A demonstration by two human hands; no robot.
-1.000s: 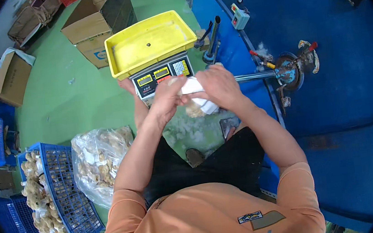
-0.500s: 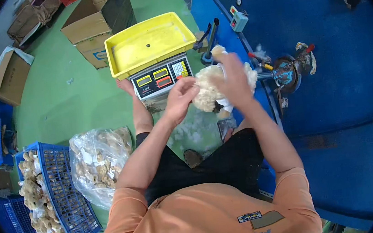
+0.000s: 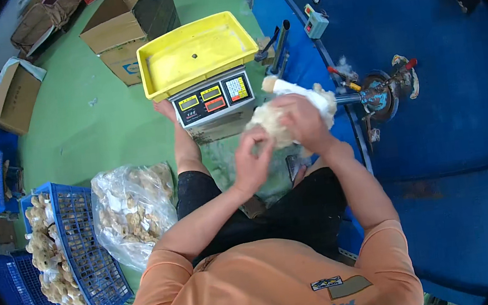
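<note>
A cream, fluffy plush toy (image 3: 265,117) with white fabric parts and a tan limb end lies before me, up against the metal tube (image 3: 347,99) of the blue machine. My right hand (image 3: 306,124) is closed over its near side, fingers pressed into the fur. Close to the toy's lower left edge, my left hand (image 3: 253,162) has its thumb and fingertips bent together. Whatever lies between those fingertips is too small to make out. Part of the toy is hidden under my right hand.
A digital scale (image 3: 214,100) bears a yellow tray (image 3: 155,89). To the left stand a blue crate (image 3: 89,242) of plush pieces and a clear plastic bag (image 3: 107,222) of more. Cardboard boxes (image 3: 117,40) sit farther back. A lever-fitted round flange (image 3: 379,98) holds the tube.
My right hand has come down and gripped the toy, which has turned so a white part with a tan end points up and left. My left hand has moved down and slightly right.
</note>
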